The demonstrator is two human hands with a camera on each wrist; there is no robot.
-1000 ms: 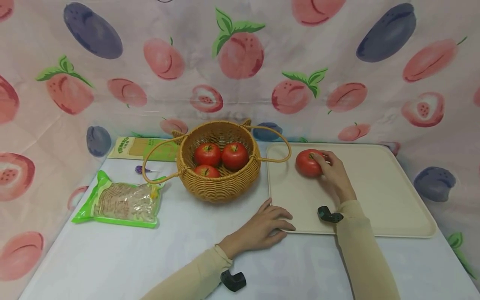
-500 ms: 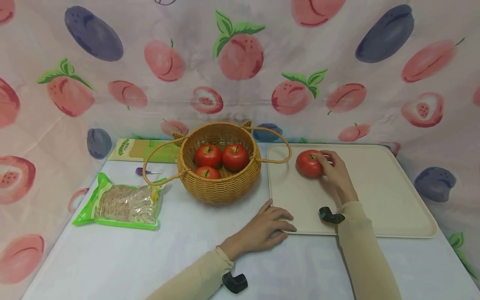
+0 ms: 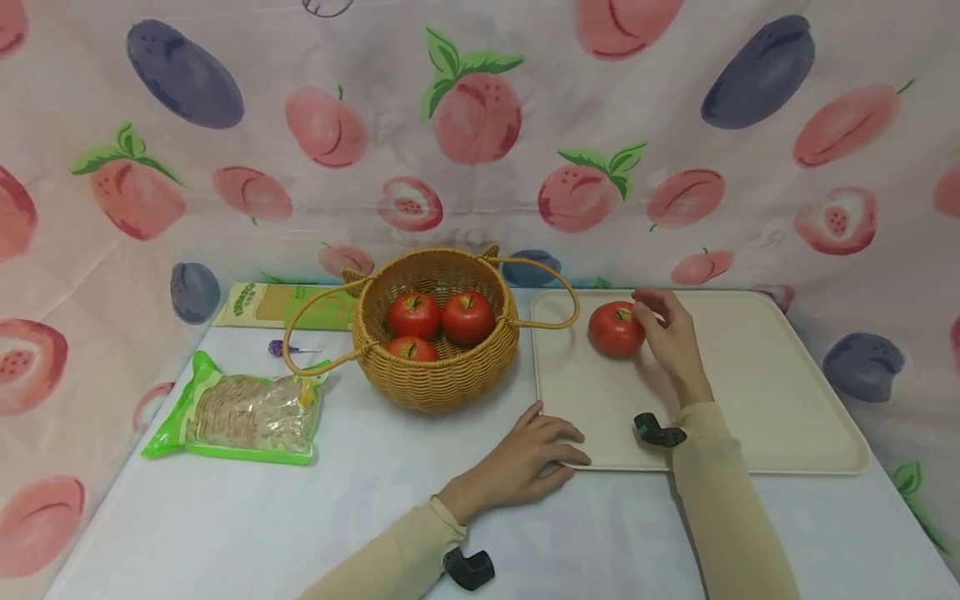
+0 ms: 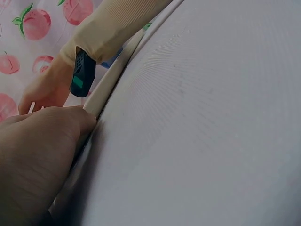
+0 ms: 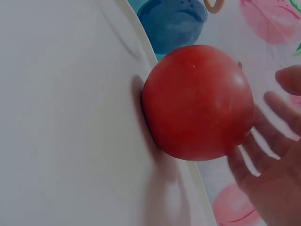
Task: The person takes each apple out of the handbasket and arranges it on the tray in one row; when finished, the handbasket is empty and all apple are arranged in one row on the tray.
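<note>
I see a red fruit (image 3: 616, 330) sitting on the far left part of the pale tray (image 3: 772, 392), with the basket (image 3: 431, 387) off to its left. The right hand (image 3: 675, 346) is just to the right of the fruit. Its thumb and fingers are apart and a bit bent, and they don't pinch the fruit. I can't tell if a fingertip brushes its side. The left hand (image 3: 517, 462) has its fingers spread over the near left corner of the tray, and I don't see it pinching anything.

The fruit looks round, shiny and firm to me. I think it is light enough for one hand. Its skin looks smooth, so it could slip, and its round shape could let it roll if I bump it. If it is real, a hard squeeze might bruise it.

I would hold it around its fat middle, with the thumb on the near side and the fingers on the far side. I would not tug the little stem spot (image 3: 623, 314) on top, because it looks too small to grip well.
</note>
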